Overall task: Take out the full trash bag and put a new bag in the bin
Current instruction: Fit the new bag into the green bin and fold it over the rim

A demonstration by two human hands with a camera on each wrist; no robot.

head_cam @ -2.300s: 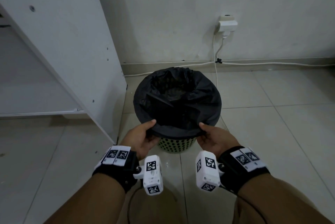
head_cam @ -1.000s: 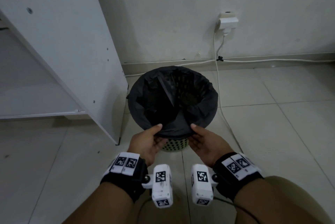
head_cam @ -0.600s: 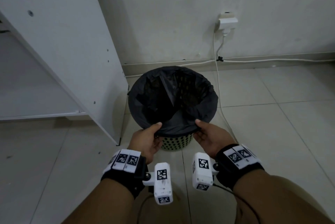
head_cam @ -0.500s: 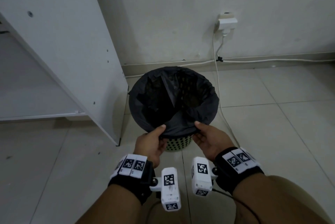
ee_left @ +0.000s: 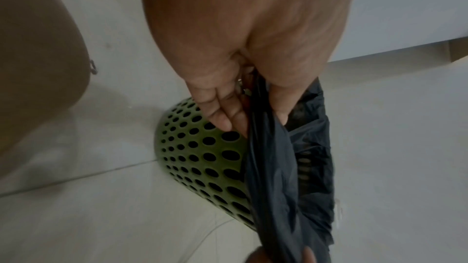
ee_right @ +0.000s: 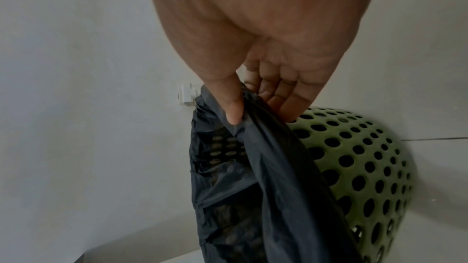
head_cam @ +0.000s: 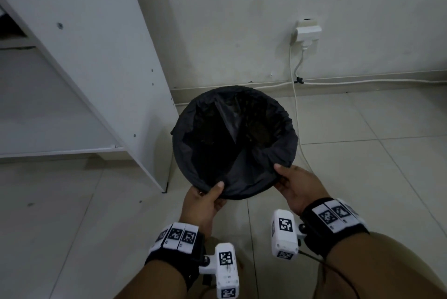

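Note:
A black trash bag (head_cam: 232, 129) lines a green perforated bin (ee_left: 202, 159) on the tiled floor, its edge folded over the rim. My left hand (head_cam: 208, 196) pinches the bag's near edge (ee_left: 268, 147) between thumb and fingers. My right hand (head_cam: 292, 183) pinches the same edge further right, thumb on top of the bag (ee_right: 266, 147). The bin wall (ee_right: 359, 163) shows below the fingers in both wrist views. In the head view the bag's edge hides the bin.
A white cabinet side panel (head_cam: 96, 68) stands close on the bin's left. A wall socket with a plug (head_cam: 307, 32) sits behind, and its white cable (head_cam: 296, 110) runs down past the bin's right side. Tiled floor (head_cam: 362, 153) lies to the right.
Both hands stay on the bag's near edge; the right hand has shifted further right along the rim. The bag's edge now hangs over the green bin wall that showed before.

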